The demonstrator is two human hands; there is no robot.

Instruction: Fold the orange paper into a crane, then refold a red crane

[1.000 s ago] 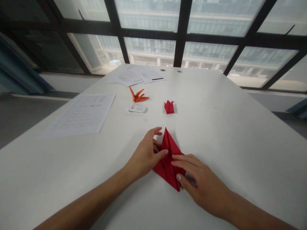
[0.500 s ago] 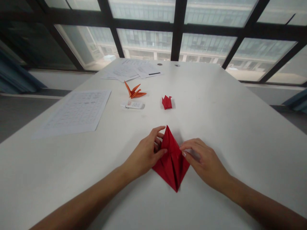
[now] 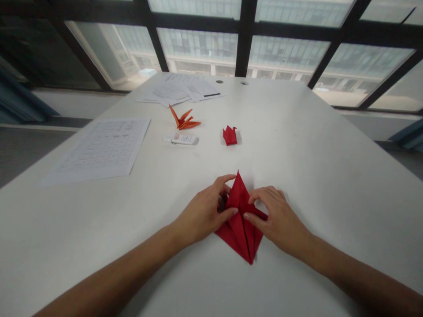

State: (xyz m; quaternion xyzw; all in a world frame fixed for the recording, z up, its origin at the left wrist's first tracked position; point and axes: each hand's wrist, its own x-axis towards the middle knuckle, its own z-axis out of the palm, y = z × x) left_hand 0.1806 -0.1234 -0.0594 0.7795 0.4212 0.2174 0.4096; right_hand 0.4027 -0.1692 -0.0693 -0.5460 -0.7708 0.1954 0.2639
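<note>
A red sheet of origami paper (image 3: 240,229), folded into a kite-like diamond with a crease down its middle, lies on the white table in front of me. My left hand (image 3: 208,211) grips its left side, thumb on top near the centre and the index finger by the upper tip. On the right edge, my right hand (image 3: 277,215) pinches a layer, with the thumb on the front face close to the centre crease. Part of the right flap shows between its thumb and fingers. The paper under my left fingers is hidden.
Beyond the hands stand a small red paper crane (image 3: 230,135) and an orange paper crane (image 3: 183,119). A white glue tube (image 3: 183,139) lies near the orange one. Printed sheets (image 3: 105,145) cover the left side, and more papers (image 3: 181,89) lie at the far end by the windows.
My right thumb has moved inward onto the paper's front, and the right flap is now folded between my fingers. The red paper and both hands have shifted slightly right in view.
</note>
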